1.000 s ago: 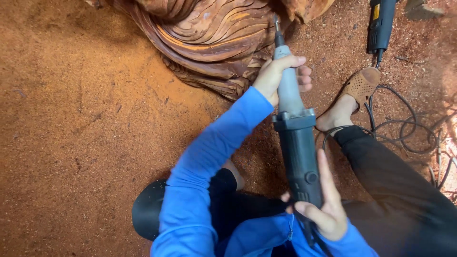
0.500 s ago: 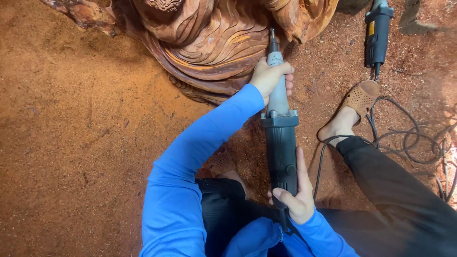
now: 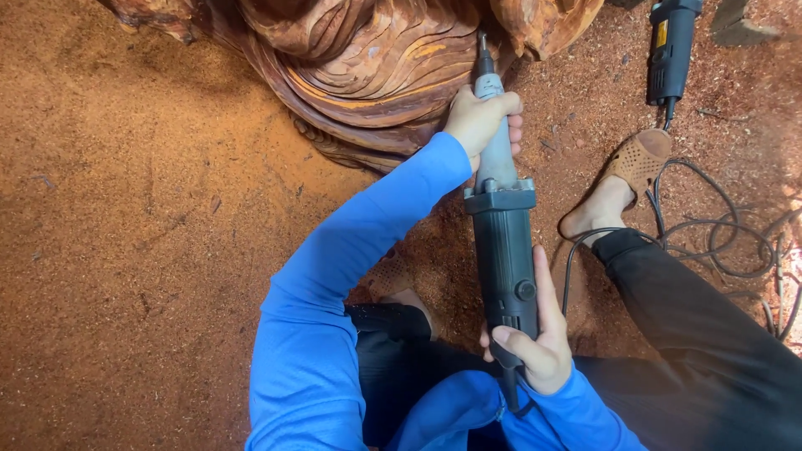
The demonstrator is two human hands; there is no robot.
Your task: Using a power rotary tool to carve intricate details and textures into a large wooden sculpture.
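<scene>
The ground (image 3: 125, 250) is all red sawdust, soft and dusty. At the top sits a big carved wood piece (image 3: 368, 67) with wavy grooves cut in it. My left hand (image 3: 483, 119) is wrapped tight around the grey neck of the long grinder (image 3: 504, 225), close to the tip. The little bit at the end touches the wood near a groove. My right hand (image 3: 535, 351) is curled around the dark back end of the tool, down by my lap. I think it is best to press lightly, follow the groove line, and keep both hands firm so the tip does not skip. To the right, my sandal (image 3: 637, 159) rests near a black cord (image 3: 718, 242), well away from the tip. Another power tool (image 3: 668, 50) lies at the top right.
</scene>
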